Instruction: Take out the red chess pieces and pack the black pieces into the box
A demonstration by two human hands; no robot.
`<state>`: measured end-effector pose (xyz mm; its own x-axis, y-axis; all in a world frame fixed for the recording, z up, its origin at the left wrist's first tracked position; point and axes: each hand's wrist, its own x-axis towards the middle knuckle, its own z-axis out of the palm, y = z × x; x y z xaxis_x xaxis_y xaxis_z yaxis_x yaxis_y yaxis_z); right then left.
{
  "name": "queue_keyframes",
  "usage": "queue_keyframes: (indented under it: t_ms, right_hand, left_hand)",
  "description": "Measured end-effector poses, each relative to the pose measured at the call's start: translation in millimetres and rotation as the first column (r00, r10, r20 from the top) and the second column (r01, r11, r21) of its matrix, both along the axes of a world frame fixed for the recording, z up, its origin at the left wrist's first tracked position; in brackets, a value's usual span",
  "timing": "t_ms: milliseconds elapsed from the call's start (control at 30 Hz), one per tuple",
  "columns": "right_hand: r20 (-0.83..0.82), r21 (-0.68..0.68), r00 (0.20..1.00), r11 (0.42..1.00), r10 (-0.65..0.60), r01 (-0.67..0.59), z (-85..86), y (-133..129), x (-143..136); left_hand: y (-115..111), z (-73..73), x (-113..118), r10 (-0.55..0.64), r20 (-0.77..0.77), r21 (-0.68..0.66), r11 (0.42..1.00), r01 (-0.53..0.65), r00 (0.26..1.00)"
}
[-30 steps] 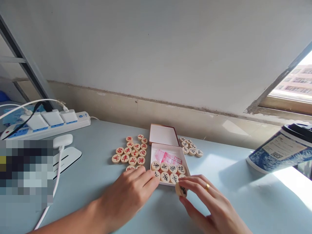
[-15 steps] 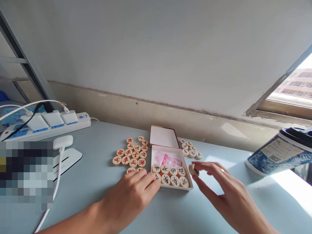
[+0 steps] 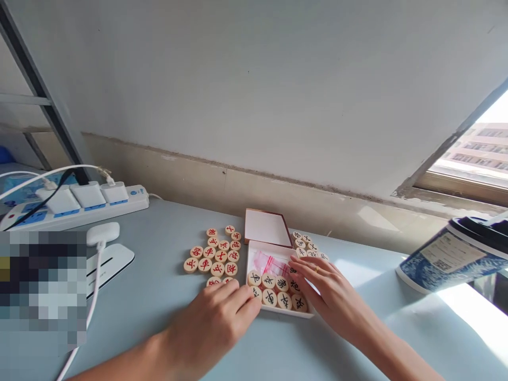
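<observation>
The shallow white box (image 3: 251, 259) lies open on the table, holding two rows of round wooden xiangqi pieces (image 3: 269, 297) with black characters and a clear bag with pink markings (image 3: 270, 262). At its front left corner, my left hand (image 3: 222, 312) is closed, fingers curled, with the fingertips against the box edge. My right hand (image 3: 321, 280) reaches over the right side of the box and pinches a black-marked xiangqi piece (image 3: 293, 270) just behind the rows. Its fingers hide part of that piece and the right end of the rows.
Red-marked pieces (image 3: 221, 255) lie in a group left of the box; a smaller black-marked group (image 3: 301, 243) lies to its right. The box lid (image 3: 268, 227) rests behind. A power strip (image 3: 135, 198) stands far left, a tilted paper cup (image 3: 440, 259) right.
My right hand has moved left, carrying the xiangqi piece from beside the box to inside it. My left hand stays at the box corner. The view has shifted slightly.
</observation>
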<state>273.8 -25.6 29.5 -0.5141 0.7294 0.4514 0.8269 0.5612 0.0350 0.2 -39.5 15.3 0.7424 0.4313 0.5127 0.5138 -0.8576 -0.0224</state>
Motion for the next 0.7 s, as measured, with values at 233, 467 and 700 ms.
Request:
queue_keyframes:
  t_ms: [233, 467, 700]
  right_hand:
    - [0.037, 0.040, 0.999, 0.999, 0.009, -0.010, -1.7, -7.2, 7.6]
    - [-0.043, 0.043, 0.998, 0.998, -0.040, 0.042, -2.5, 2.1, 3.9]
    - [-0.085, 0.001, 0.991, 0.995, -0.099, 0.100, 0.5, -1.3, 7.3]
  left_hand:
    - [-0.7, 3.5, 0.6, -0.004, 0.007, 0.015, 1.000, 0.004, 1.000]
    - [-2.5, 3.5, 1.8, -0.008, 0.045, 0.079, 0.997, 0.004, 0.999]
    - [-0.5, 3.3, 1.1, -0.002, 0.047, 0.055, 0.999, -0.001, 0.999]
